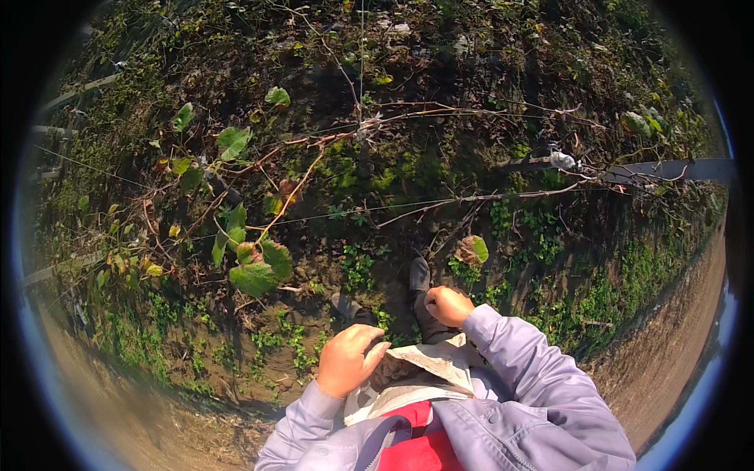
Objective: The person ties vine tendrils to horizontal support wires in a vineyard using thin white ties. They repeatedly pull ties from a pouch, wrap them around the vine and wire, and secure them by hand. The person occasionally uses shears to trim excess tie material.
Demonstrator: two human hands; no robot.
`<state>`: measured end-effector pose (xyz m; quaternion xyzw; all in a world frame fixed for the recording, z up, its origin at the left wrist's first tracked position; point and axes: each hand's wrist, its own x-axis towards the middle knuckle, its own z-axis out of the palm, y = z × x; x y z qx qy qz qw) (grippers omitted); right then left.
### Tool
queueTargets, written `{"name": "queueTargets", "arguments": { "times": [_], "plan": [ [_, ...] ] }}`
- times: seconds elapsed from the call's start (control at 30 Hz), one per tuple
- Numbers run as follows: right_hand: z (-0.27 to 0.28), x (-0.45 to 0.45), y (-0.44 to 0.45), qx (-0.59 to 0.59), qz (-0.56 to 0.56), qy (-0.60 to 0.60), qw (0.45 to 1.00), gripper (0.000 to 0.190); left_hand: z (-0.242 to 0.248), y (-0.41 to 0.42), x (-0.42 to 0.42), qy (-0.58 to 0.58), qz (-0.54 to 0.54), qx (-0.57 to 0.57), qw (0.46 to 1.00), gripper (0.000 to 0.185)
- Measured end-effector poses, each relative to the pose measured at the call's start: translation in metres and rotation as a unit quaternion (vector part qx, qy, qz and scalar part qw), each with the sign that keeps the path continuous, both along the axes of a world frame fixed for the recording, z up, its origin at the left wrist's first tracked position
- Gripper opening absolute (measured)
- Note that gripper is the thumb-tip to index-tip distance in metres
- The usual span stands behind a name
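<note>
My left hand (351, 359) is over the left side of an off-white cloth pouch (433, 360) at my waist, thumb apart from the fingers and nothing visible in its grasp. The pouch gapes open, its inside brownish and partly shaded. My right hand (450, 306) is curled into a fist above the pouch's right side, in front of my trouser leg; no object shows in it. Ahead of both hands stretches a grapevine cane (294, 191) bearing green and browning leaves (253, 277). A pale tie (369, 127) binds canes where the trellis wires cross.
A trellis post (671, 171) juts in from the right, with a white wad (562, 160) beside it. Another cane (471, 199) runs along the lower wire. My shoes (419, 274) stand among low weeds. More posts (65, 268) show at left; bare soil (665, 353) lies right.
</note>
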<state>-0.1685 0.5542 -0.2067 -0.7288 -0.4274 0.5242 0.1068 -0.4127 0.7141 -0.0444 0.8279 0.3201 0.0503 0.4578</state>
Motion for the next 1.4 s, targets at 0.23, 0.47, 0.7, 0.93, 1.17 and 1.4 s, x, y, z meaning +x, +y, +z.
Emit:
{"name": "queueTargets", "arguments": {
  "times": [0.23,0.47,0.7,0.93,1.17,1.4],
  "plan": [
    [-0.007,-0.001,-0.010,-0.075,0.037,-0.129,0.988,0.049,-0.042,0.012,-0.054,0.035,0.025,0.002,0.999,0.013],
    [-0.061,-0.079,0.055,0.007,0.059,-0.080,0.995,0.020,-0.123,0.017,-0.160,0.233,0.117,-0.047,0.964,0.044],
    [-0.098,-0.182,0.097,0.003,0.170,0.011,0.985,0.019,-0.185,-0.045,-0.249,0.303,0.210,-0.054,0.928,0.043],
    [-0.100,-0.156,0.074,-0.036,0.332,0.007,0.943,0.049,-0.200,-0.132,-0.213,0.284,0.304,-0.105,0.903,0.015],
    [-0.127,-0.047,0.066,-0.134,0.242,-0.122,0.953,0.044,-0.252,-0.157,-0.100,0.157,0.257,-0.168,0.939,0.019],
    [-0.199,-0.012,0.107,-0.101,0.039,-0.141,0.984,0.036,-0.354,-0.147,-0.080,0.177,0.090,-0.192,0.961,0.033]
  ]
}}
